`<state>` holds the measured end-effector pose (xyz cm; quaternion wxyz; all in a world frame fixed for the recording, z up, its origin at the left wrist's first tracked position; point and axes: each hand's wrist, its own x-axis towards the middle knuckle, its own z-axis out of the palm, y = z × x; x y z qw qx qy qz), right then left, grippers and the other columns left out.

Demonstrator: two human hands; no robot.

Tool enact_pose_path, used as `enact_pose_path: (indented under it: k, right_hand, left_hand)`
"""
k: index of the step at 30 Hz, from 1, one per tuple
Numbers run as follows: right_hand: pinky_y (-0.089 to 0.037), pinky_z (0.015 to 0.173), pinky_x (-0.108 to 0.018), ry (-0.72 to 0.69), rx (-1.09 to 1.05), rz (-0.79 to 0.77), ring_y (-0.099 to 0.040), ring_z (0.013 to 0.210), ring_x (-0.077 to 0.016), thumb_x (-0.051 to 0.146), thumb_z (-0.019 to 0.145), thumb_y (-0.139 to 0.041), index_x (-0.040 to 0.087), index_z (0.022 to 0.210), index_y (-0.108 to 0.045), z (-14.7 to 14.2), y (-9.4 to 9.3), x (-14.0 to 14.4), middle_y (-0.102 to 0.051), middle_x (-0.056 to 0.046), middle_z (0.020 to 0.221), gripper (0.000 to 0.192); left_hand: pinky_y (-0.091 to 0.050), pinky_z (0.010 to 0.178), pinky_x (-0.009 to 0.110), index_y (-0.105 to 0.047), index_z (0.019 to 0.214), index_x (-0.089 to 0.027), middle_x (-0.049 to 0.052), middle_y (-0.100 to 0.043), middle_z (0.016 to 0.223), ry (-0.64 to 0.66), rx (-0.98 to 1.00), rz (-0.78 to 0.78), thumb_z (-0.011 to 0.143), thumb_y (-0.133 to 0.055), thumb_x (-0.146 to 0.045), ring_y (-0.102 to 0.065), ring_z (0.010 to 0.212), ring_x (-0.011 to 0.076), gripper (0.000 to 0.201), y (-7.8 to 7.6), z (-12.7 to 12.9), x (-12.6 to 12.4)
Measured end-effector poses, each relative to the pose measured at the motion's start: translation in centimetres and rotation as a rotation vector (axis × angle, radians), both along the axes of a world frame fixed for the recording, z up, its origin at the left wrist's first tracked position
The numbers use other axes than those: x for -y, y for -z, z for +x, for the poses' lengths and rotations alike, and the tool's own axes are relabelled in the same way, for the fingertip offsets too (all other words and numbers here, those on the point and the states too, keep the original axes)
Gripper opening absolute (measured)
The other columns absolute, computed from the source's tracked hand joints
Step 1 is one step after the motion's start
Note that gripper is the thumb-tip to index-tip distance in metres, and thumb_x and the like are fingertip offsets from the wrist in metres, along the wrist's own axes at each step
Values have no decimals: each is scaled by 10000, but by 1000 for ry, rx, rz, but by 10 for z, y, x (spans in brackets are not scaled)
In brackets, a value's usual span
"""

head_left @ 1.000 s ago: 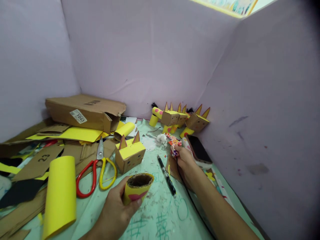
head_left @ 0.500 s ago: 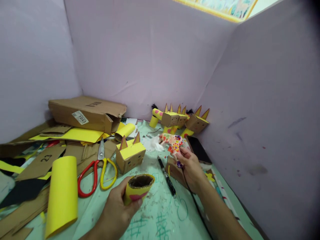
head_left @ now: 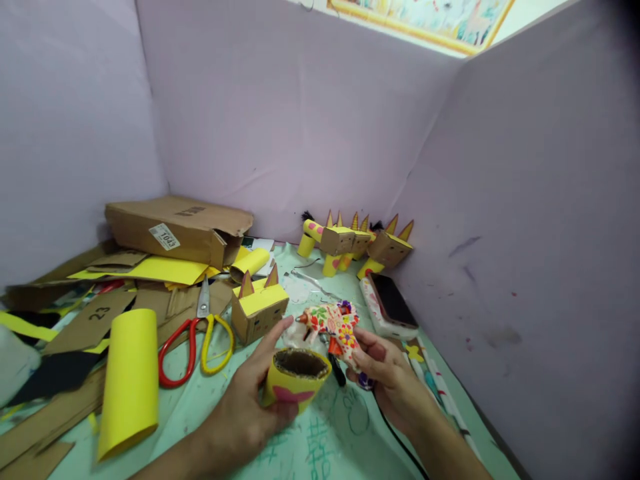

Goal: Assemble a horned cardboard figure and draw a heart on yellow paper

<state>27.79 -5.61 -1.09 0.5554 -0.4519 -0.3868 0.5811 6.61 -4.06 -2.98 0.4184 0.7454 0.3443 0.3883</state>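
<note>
Left hand [head_left: 250,417] grips a short yellow tube [head_left: 296,380], fingers wrapped round its side, open end up, pink patch on the front facing the camera. The tube sits low centre over the green mat [head_left: 320,447], just in front of the box head [head_left: 260,308].

Right hand [head_left: 387,380] is closed on the grip of a glue gun [head_left: 334,327] with a floral pattern. The nozzle points left, its tip just above the tube's rim. Can't tell if it touches. A black cord [head_left: 400,443] runs from the gun down along the right forearm.

Around it:
- Black pen [head_left: 339,372] lies on the mat, mostly hidden behind the tube and gun.
- Box head: cardboard cube, yellow top, two pointed ears, just left of the gun.
- Scissors [head_left: 197,337], one red and one yellow handle, lie left of the box head, blades pointing away.
- Big yellow roll [head_left: 127,380] lies on its side at far left, well apart from the hands.
- Phone [head_left: 391,305], screen dark, lies right of the gun near the wall.
- Finished cardboard animals [head_left: 355,243] are lined up at the back corner.
- Flattened carton [head_left: 177,227] with a label sits at back left, over yellow sheets and cardboard scraps.
</note>
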Motion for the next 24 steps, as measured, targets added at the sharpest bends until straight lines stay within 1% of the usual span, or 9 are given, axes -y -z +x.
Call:
enact_pose_path:
  k: [4,6,9,11,13,15,18,22,24]
  right_hand:
    - [-350,444,-166,-56,-93,6,-429,484,-62,301,585,-770,140,818,-654,-2,-1,3,-606,-1,657,306]
    - [-370,441,-171,39,-121,-7,-449,477,-67,277,558,-777,147,808,-644,1,0,-3,-599,10,639,312]
    - [-429,480,-188,281,-85,-12,-505,498,-79,225,524,-778,172,753,-607,11,3,-25,-598,35,637,291]
    - [-439,485,-181,350,-40,-13,-485,469,-63,204,593,-741,169,667,-562,17,8,-48,-533,66,566,197]
    - [-431,466,-175,377,17,-44,-471,450,-53,199,717,-665,150,632,-539,21,15,-73,-505,64,549,160]
    - [-478,524,-220,381,87,-91,-552,558,-84,236,831,-567,125,797,-583,23,23,-97,-590,12,716,117]
    - [-519,699,-348,387,202,-135,-605,834,-164,281,884,-502,149,1082,-538,22,30,-121,-590,-60,1044,241]
    - [-444,876,-445,414,369,-75,-521,1071,-261,182,773,-629,148,1010,-595,19,20,-115,-559,-87,1151,242]
    - [-324,1002,-461,430,437,12,-346,1246,-312,88,631,-701,174,953,-633,14,9,-95,-505,-89,1250,340]
  left_hand:
    - [-373,992,426,-568,1162,-247,86,-505,1295,-9,34,-10,706,-615,-236,-467,1180,291,458,4,5,-1]
    - [-386,982,420,-603,1107,-247,81,-539,1250,-63,-4,-9,708,-599,-193,-505,1141,280,403,4,5,-3]
    - [-360,999,446,-588,1130,-263,80,-466,1337,-133,-85,42,703,-599,-184,-434,1212,296,434,2,1,-5]
    - [-331,1017,458,-573,1152,-274,71,-426,1376,-135,-118,117,708,-598,-197,-333,1281,304,452,-1,-3,-5]
    - [-319,1025,455,-575,1147,-277,70,-463,1348,-128,-121,179,708,-603,-205,-284,1306,306,446,-1,-6,-4]
    - [-347,1008,441,-598,1107,-271,76,-507,1299,-130,-90,182,707,-610,-212,-334,1277,309,404,1,-8,-3]
    - [-414,945,418,-633,1016,-239,93,-562,1190,-151,2,63,716,-614,-247,-498,1132,298,300,8,-8,-2]
    - [-469,861,375,-636,928,-199,91,-592,1053,-188,143,-92,687,-646,-281,-590,960,262,255,19,-6,-5]
    - [-479,837,366,-625,926,-198,80,-617,995,-176,190,-149,675,-661,-295,-605,912,250,271,21,-5,-6]
